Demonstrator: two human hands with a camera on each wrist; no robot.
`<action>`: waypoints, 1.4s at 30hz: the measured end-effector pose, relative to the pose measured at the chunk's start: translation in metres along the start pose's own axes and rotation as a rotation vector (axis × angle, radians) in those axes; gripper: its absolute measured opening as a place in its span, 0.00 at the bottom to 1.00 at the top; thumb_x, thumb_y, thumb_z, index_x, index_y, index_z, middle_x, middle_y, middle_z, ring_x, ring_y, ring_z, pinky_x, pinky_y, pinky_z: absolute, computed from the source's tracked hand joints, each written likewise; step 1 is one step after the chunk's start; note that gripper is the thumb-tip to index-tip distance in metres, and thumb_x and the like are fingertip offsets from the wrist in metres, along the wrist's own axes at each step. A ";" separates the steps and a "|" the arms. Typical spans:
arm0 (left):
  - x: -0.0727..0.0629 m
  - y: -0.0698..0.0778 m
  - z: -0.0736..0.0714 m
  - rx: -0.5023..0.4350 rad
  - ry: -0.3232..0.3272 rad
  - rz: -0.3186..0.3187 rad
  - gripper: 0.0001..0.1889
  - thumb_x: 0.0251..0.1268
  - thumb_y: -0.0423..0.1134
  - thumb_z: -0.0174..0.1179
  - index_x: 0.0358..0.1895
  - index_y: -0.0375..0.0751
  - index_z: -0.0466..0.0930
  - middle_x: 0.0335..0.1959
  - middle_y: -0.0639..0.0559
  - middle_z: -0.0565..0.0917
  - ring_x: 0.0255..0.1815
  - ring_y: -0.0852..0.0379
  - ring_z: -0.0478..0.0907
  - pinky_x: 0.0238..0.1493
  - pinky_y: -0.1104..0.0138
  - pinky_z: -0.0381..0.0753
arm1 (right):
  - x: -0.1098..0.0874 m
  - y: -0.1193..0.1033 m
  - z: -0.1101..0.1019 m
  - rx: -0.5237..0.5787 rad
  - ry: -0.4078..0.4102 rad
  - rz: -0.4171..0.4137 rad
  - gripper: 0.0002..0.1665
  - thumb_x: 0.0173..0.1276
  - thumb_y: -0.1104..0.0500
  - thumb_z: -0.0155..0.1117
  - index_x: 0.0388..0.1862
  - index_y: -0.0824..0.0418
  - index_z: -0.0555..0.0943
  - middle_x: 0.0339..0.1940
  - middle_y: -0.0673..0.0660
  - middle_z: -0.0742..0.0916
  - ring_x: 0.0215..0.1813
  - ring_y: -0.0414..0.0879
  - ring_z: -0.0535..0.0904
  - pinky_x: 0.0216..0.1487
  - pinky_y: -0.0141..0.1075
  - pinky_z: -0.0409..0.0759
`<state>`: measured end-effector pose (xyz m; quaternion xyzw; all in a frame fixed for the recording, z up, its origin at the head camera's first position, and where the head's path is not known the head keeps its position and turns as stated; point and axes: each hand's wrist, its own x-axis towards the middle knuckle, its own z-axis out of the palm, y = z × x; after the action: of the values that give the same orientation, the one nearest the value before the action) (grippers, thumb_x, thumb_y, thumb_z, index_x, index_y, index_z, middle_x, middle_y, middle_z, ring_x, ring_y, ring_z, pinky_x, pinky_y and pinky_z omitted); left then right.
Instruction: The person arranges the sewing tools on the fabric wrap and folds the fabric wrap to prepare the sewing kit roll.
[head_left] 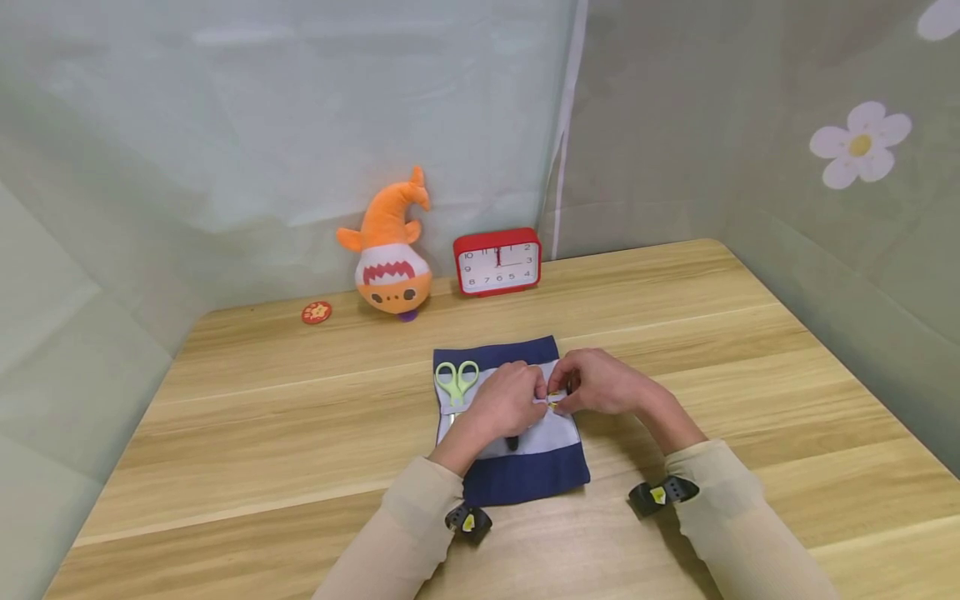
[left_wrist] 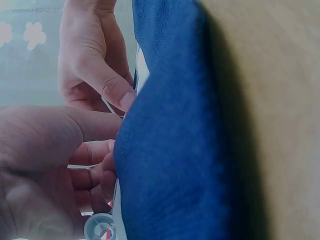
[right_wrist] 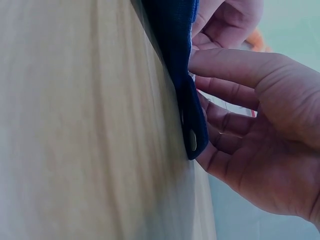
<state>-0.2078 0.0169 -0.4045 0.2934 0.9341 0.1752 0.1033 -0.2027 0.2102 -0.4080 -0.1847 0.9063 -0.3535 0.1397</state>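
Observation:
A navy and grey cloth tool roll (head_left: 525, 483) lies unrolled on the table. Green-handled scissors (head_left: 457, 383) are tucked under a strap at its left. My left hand (head_left: 510, 398) pinches the grey strap near the roll's right side. Facing it, my right hand (head_left: 603, 383) holds a small yellow-edged thing (head_left: 555, 404) between thumb and fingertips at that strap; its kind is mostly covered by the fingers. Below my left hand, the end of a black object (head_left: 512, 442) shows. In the right wrist view, a navy tab with a metal snap (right_wrist: 193, 140) hangs by the right fingers.
At the back of the wooden table (head_left: 300, 450) stand an orange plush toy (head_left: 390, 242) and a red clock (head_left: 498, 262). A round red disc (head_left: 317, 312) lies left of the toy. Fabric walls (head_left: 300, 125) enclose the back and sides.

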 end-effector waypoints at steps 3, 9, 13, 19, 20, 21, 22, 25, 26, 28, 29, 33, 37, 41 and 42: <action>0.000 0.000 0.000 0.000 -0.003 -0.002 0.05 0.67 0.37 0.69 0.34 0.43 0.83 0.32 0.53 0.79 0.39 0.54 0.75 0.44 0.64 0.76 | 0.000 -0.002 0.000 0.000 -0.001 0.010 0.11 0.58 0.66 0.81 0.38 0.59 0.87 0.32 0.52 0.85 0.35 0.44 0.78 0.39 0.37 0.78; 0.001 -0.001 0.000 0.010 -0.010 -0.006 0.04 0.67 0.37 0.69 0.35 0.44 0.84 0.33 0.53 0.80 0.40 0.54 0.76 0.46 0.63 0.76 | -0.002 -0.003 -0.004 0.025 0.032 0.010 0.11 0.63 0.65 0.77 0.44 0.60 0.89 0.37 0.53 0.88 0.38 0.44 0.81 0.42 0.36 0.81; 0.000 0.000 0.000 0.019 -0.006 0.000 0.03 0.67 0.37 0.68 0.36 0.44 0.85 0.34 0.53 0.81 0.41 0.54 0.77 0.47 0.62 0.78 | -0.008 -0.006 -0.013 0.056 0.152 -0.004 0.09 0.67 0.64 0.74 0.46 0.63 0.89 0.39 0.54 0.90 0.39 0.45 0.83 0.43 0.38 0.83; 0.000 0.002 0.000 0.024 -0.005 0.009 0.03 0.68 0.38 0.68 0.36 0.44 0.86 0.35 0.53 0.82 0.41 0.54 0.78 0.47 0.62 0.79 | -0.020 -0.014 -0.024 0.063 0.244 -0.019 0.08 0.69 0.61 0.74 0.45 0.63 0.89 0.38 0.54 0.90 0.39 0.45 0.83 0.44 0.38 0.83; 0.000 0.002 0.000 0.028 -0.004 0.012 0.03 0.68 0.39 0.68 0.37 0.45 0.86 0.35 0.53 0.82 0.41 0.54 0.78 0.47 0.63 0.79 | -0.022 -0.016 -0.025 0.057 0.243 -0.019 0.08 0.69 0.61 0.74 0.45 0.62 0.89 0.38 0.53 0.90 0.39 0.44 0.83 0.44 0.37 0.83; -0.001 0.002 -0.001 0.030 -0.004 0.014 0.03 0.68 0.39 0.69 0.37 0.44 0.87 0.35 0.53 0.83 0.41 0.55 0.78 0.47 0.63 0.79 | -0.024 -0.018 -0.025 0.049 0.237 -0.015 0.08 0.69 0.60 0.74 0.45 0.62 0.89 0.37 0.53 0.90 0.38 0.44 0.83 0.43 0.37 0.82; -0.001 0.002 -0.002 0.030 -0.004 0.014 0.03 0.68 0.39 0.69 0.38 0.45 0.87 0.35 0.53 0.83 0.41 0.55 0.78 0.47 0.63 0.80 | -0.026 -0.020 -0.025 0.040 0.228 -0.013 0.08 0.70 0.60 0.74 0.45 0.61 0.89 0.37 0.53 0.90 0.38 0.44 0.82 0.41 0.37 0.82; -0.005 0.002 -0.009 -0.008 0.006 0.013 0.05 0.70 0.40 0.68 0.43 0.43 0.89 0.37 0.52 0.83 0.41 0.55 0.78 0.47 0.62 0.80 | -0.032 -0.026 -0.023 0.005 0.194 -0.009 0.07 0.70 0.58 0.74 0.44 0.59 0.89 0.35 0.51 0.89 0.37 0.43 0.82 0.38 0.35 0.82; -0.006 0.002 -0.013 -0.026 0.013 0.011 0.06 0.71 0.40 0.68 0.45 0.43 0.90 0.39 0.51 0.83 0.42 0.55 0.78 0.48 0.62 0.80 | -0.035 -0.028 -0.022 -0.007 0.182 -0.012 0.06 0.70 0.59 0.74 0.44 0.59 0.89 0.34 0.50 0.89 0.36 0.43 0.82 0.38 0.35 0.81; -0.011 0.000 -0.023 -0.072 0.032 0.003 0.08 0.73 0.39 0.67 0.49 0.42 0.90 0.41 0.50 0.84 0.43 0.54 0.77 0.49 0.61 0.80 | -0.041 -0.031 -0.019 -0.028 0.157 -0.014 0.06 0.70 0.59 0.74 0.43 0.58 0.89 0.34 0.49 0.89 0.36 0.42 0.81 0.38 0.35 0.81; -0.013 -0.001 -0.029 -0.091 0.047 0.001 0.09 0.74 0.39 0.66 0.50 0.41 0.90 0.42 0.49 0.84 0.44 0.54 0.78 0.49 0.60 0.81 | -0.044 -0.031 -0.017 -0.041 0.145 -0.015 0.05 0.69 0.60 0.75 0.43 0.58 0.89 0.34 0.48 0.89 0.36 0.42 0.81 0.39 0.34 0.81; -0.018 -0.019 -0.055 -0.118 0.092 -0.031 0.10 0.75 0.38 0.65 0.52 0.40 0.90 0.47 0.47 0.86 0.47 0.52 0.80 0.54 0.57 0.82 | -0.059 -0.032 -0.009 -0.079 0.099 -0.027 0.06 0.67 0.62 0.76 0.43 0.58 0.89 0.33 0.46 0.88 0.36 0.39 0.80 0.40 0.33 0.81; -0.018 -0.051 -0.076 -0.097 0.112 -0.102 0.09 0.76 0.37 0.64 0.52 0.40 0.89 0.47 0.47 0.89 0.46 0.51 0.82 0.55 0.56 0.83 | -0.073 -0.033 0.001 -0.122 0.075 -0.078 0.05 0.67 0.63 0.76 0.40 0.59 0.89 0.30 0.43 0.85 0.34 0.35 0.77 0.37 0.31 0.80; -0.018 -0.080 -0.086 -0.064 0.102 -0.160 0.09 0.75 0.35 0.64 0.52 0.38 0.89 0.47 0.44 0.89 0.48 0.49 0.83 0.56 0.55 0.84 | -0.081 -0.040 0.009 -0.181 0.063 -0.154 0.07 0.64 0.60 0.79 0.39 0.56 0.88 0.29 0.41 0.83 0.33 0.33 0.75 0.36 0.30 0.77; -0.018 -0.086 -0.087 -0.057 0.094 -0.166 0.10 0.75 0.34 0.64 0.52 0.38 0.88 0.48 0.44 0.89 0.50 0.48 0.83 0.58 0.54 0.83 | -0.082 -0.042 0.012 -0.192 0.061 -0.170 0.08 0.63 0.60 0.80 0.39 0.56 0.88 0.30 0.41 0.83 0.33 0.33 0.75 0.36 0.30 0.77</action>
<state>-0.2628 -0.0828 -0.3566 0.2032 0.9537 0.2062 0.0818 -0.1148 0.2104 -0.3770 -0.2624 0.9209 -0.2811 0.0635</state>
